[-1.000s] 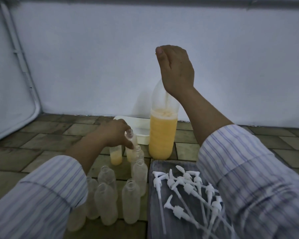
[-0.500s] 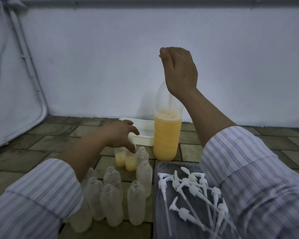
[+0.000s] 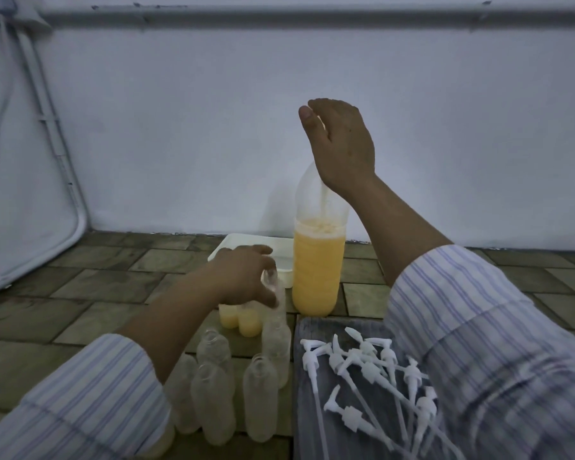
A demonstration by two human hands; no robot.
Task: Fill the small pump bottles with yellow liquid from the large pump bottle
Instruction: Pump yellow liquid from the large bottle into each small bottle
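The large bottle [image 3: 317,270], about half full of yellow liquid, stands on the tiled floor. My right hand [image 3: 342,147] is cupped over its top and hides the pump head. My left hand [image 3: 243,277] grips the neck of a clear empty small bottle [image 3: 276,330] just left of the large bottle. Two small bottles with yellow liquid in their lower part [image 3: 241,322] stand below my left hand. Several empty small bottles [image 3: 213,403] are grouped in front of them.
Several white pump heads with long tubes [image 3: 372,366] lie on a grey board [image 3: 307,426] at the right. A white tray [image 3: 243,249] sits behind my left hand. A pale wall and a white tube frame [image 3: 47,127] close the back and left.
My left hand set down a small bottle holding yellow liquid, opened above the group, and now grips an empty bottle's neck. My right hand stayed on top of the large bottle.
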